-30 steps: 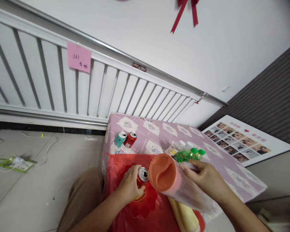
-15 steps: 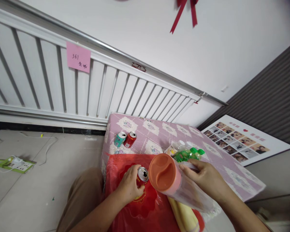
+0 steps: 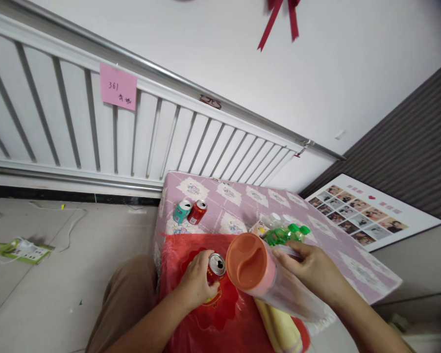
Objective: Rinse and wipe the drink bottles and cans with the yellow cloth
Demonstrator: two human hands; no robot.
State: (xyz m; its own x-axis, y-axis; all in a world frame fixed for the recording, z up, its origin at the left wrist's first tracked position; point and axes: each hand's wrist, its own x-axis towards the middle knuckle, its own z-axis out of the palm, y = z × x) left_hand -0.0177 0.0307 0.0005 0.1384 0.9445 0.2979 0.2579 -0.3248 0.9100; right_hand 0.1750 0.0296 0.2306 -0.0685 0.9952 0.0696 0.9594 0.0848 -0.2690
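Note:
My left hand [image 3: 198, 280] is wrapped round an open red can [image 3: 216, 268], which stands upright over the red plastic sheet [image 3: 183, 321]. The handle of a clear pitcher [image 3: 292, 294] with an orange lid [image 3: 247, 262] is in my right hand [image 3: 310, 269]. The pitcher is tilted, its lid end toward the can and close beside it. No liquid can be made out between them. Under the pitcher lies a yellow cloth [image 3: 279, 326].
A teal can [image 3: 182, 212] and a second red can [image 3: 197, 212] stand at the table's back left. Several green-capped bottles [image 3: 286, 233] are behind the pitcher. A white radiator [image 3: 150, 132] runs along the wall. A power strip [image 3: 24, 251] lies on the floor.

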